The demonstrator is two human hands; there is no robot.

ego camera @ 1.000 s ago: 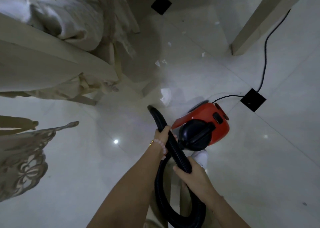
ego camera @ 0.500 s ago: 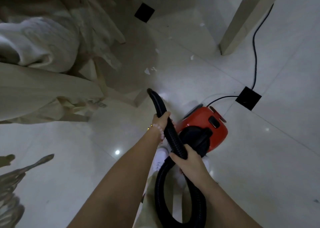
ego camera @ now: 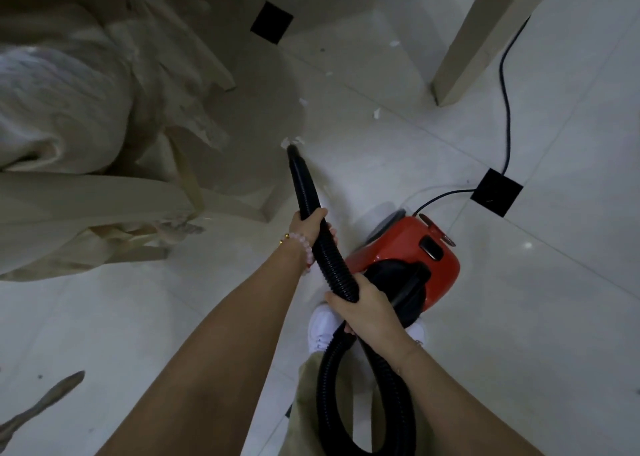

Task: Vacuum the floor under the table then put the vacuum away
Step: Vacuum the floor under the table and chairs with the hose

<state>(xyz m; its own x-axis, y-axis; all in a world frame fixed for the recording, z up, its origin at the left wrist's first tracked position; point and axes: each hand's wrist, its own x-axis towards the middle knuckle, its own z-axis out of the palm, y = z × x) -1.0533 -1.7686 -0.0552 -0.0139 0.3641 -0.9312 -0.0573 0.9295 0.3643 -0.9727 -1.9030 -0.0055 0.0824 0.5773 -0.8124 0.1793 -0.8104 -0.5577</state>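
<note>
1. Since half a second ago, we see that the black hose (ego camera: 322,244) has reached farther forward. Its open tip now sits just beside a pair of white paper scraps (ego camera: 292,141) on the floor (ego camera: 519,317), where a stretch of tile lay between them before.
2. From the head view, the left hand (ego camera: 308,227), with a bead bracelet (ego camera: 301,244) at the wrist, is wrapped round the hose where its smooth end meets the ribbing.
3. The right hand (ego camera: 367,303) grips the ribbed part nearer to us, fingers curled round it. The two hands are apart, with a short ribbed length between them.
4. Below the right hand the hose loops down toward the bottom edge and back up. The red vacuum (ego camera: 408,247) sits on the floor just right of the hands.
5. We follow a black cord (ego camera: 507,109) from the vacuum's far end past a black square (ego camera: 497,192) set in the floor, then on beside a pale table leg (ego camera: 485,36).
6. Farther on, other scraps (ego camera: 376,112) lie scattered between that leg and a cloth-draped chair (ego camera: 69,109) at left. A white shoe (ego camera: 322,327) shows beneath the right hand.
</note>
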